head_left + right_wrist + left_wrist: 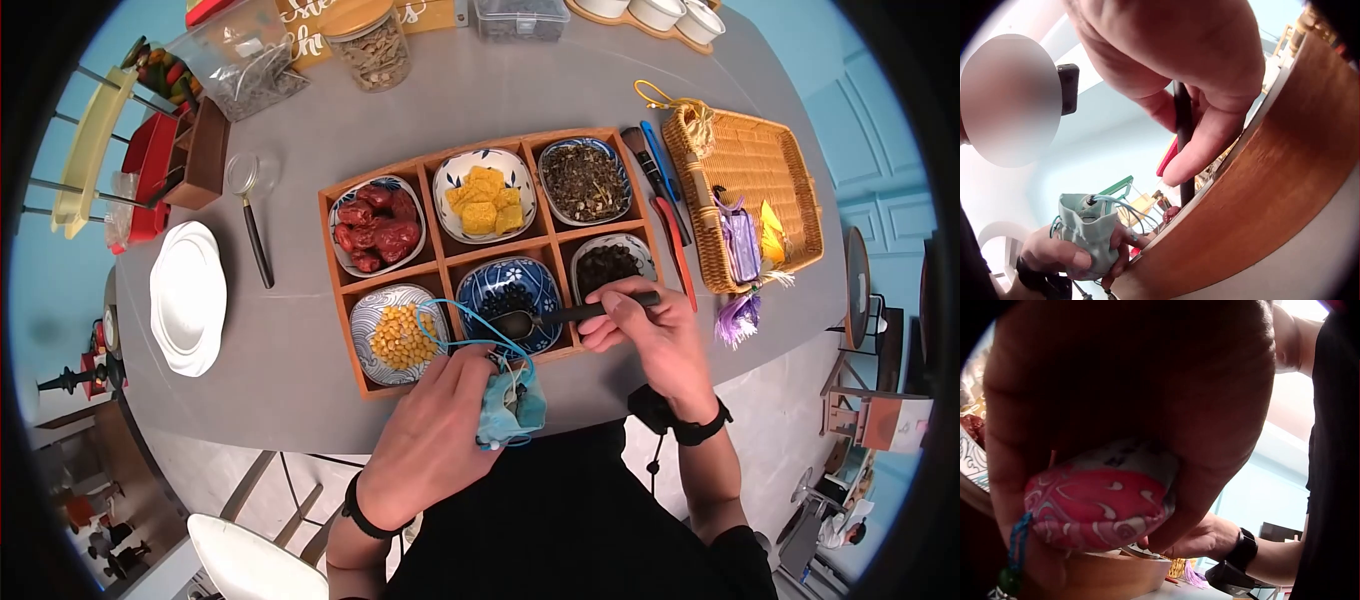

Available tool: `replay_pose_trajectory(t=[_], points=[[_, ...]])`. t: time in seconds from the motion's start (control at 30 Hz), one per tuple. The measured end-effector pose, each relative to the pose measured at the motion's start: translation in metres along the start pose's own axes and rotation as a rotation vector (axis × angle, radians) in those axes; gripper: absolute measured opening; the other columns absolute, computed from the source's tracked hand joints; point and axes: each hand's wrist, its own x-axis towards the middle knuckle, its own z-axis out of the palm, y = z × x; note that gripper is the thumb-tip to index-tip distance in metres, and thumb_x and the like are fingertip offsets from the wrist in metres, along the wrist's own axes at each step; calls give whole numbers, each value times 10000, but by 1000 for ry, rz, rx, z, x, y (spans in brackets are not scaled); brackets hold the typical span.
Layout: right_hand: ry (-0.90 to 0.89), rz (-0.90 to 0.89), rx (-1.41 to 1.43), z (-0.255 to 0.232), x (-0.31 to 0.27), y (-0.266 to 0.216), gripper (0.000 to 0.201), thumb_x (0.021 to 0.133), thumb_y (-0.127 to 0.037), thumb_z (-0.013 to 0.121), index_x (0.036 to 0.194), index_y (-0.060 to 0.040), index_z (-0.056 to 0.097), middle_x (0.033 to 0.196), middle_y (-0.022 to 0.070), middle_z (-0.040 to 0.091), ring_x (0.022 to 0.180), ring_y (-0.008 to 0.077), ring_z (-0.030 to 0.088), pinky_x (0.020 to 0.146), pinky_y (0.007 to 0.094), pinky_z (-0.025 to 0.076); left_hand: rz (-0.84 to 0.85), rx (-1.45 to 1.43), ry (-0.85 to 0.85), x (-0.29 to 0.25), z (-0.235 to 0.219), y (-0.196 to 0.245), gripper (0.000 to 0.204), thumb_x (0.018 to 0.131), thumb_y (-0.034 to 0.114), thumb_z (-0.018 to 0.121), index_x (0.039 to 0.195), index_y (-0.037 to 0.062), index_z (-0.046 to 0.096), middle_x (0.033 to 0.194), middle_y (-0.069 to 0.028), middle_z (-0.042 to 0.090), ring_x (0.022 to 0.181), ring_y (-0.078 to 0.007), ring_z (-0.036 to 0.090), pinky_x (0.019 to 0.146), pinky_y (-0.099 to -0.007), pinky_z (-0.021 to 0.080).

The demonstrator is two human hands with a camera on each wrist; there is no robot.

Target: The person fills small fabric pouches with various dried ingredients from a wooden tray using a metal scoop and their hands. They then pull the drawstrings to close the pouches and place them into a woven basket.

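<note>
The left hand (430, 430) grips a small light-blue drawstring pouch (512, 408) at the tray's near edge; its mouth faces up in the right wrist view, and the left wrist view shows a pink patterned side (1104, 506). Between thumb and fingers, the right hand (655, 335) pinches the black handle (1184, 125) of a spoon. The spoon's bowl (515, 325) is over the blue patterned dish (540, 285) of black beans (500, 300), in the front middle compartment of the wooden tray (450, 262). Whether the spoon holds anything is unclear.
Other compartments hold red dates (375, 228), yellow blocks (485, 200), dried herbs (584, 180), corn kernels (402, 338) and dark pieces (608, 264). A wicker basket (735, 135) and brushes stand right; white dishes (188, 300) and a strainer (250, 205) lie left. Jars stand behind.
</note>
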Motion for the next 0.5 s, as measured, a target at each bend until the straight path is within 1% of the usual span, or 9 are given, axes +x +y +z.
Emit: replay_pose_trajectory(t=[0.13, 0.2, 0.23, 0.3, 0.33, 0.4, 0.43, 0.5], points=[[54, 2, 52, 6, -1, 7, 236, 994, -133, 562, 1044, 87, 630, 823, 161, 706, 709, 189, 702, 664, 282, 583, 18, -2, 11, 1, -1, 2, 611, 643, 36, 800, 1169, -6, 494, 1196, -184, 587, 1100, -398, 567, 939, -437, 474], [90, -9, 107, 7, -2, 10, 244, 998, -142, 550, 1042, 85, 628, 826, 164, 705, 696, 190, 700, 654, 281, 582, -49, -79, -1, 0, -3, 3, 627, 637, 45, 809, 1183, -2, 505, 1201, -185, 590, 1102, -400, 571, 948, -431, 473], [90, -11, 106, 6, -2, 13, 244, 998, -142, 550, 1042, 85, 628, 826, 164, 705, 696, 190, 700, 654, 281, 582, -48, -78, 1, -2, -3, 2, 627, 637, 45, 809, 1183, -2, 505, 1201, -185, 590, 1102, -400, 571, 948, -431, 473], [152, -32, 187, 1, -3, 16, 248, 1000, -148, 537, 1041, 80, 627, 808, 169, 704, 674, 193, 696, 641, 280, 579, -16, -136, 108, -7, -1, -3, 627, 638, 61, 825, 1181, 5, 519, 1202, -178, 604, 1102, -388, 590, 946, -421, 479], [151, -39, 187, 0, -4, 15, 248, 1000, -148, 537, 1041, 80, 627, 808, 169, 704, 674, 193, 696, 641, 280, 579, -12, -133, 113, -10, -1, -5, 627, 638, 61, 825, 1181, 5, 519, 1202, -178, 604, 1102, -388, 590, 946, -421, 479], [202, -92, 233, -4, -6, 13, 249, 997, -146, 529, 1027, 82, 625, 788, 175, 701, 634, 198, 686, 614, 279, 573, -58, -242, 177, -15, 0, -9, 583, 676, 81, 831, 1170, 12, 530, 1139, -153, 643, 1061, -354, 634, 901, -398, 503], [201, -93, 232, -5, -8, 10, 249, 997, -146, 529, 1027, 82, 625, 788, 175, 701, 634, 198, 686, 614, 279, 573, -58, -242, 179, -17, 2, -12, 583, 676, 81, 831, 1170, 12, 530, 1139, -153, 643, 1061, -354, 634, 901, -398, 503], [242, -180, 234, -9, -14, -3, 245, 993, -131, 523, 1015, 93, 621, 768, 184, 697, 595, 205, 674, 579, 284, 567, -131, -269, 206, -20, 7, -20, 539, 719, 105, 827, 1163, 22, 532, 1046, -126, 670, 983, -316, 672, 841, -374, 521]])
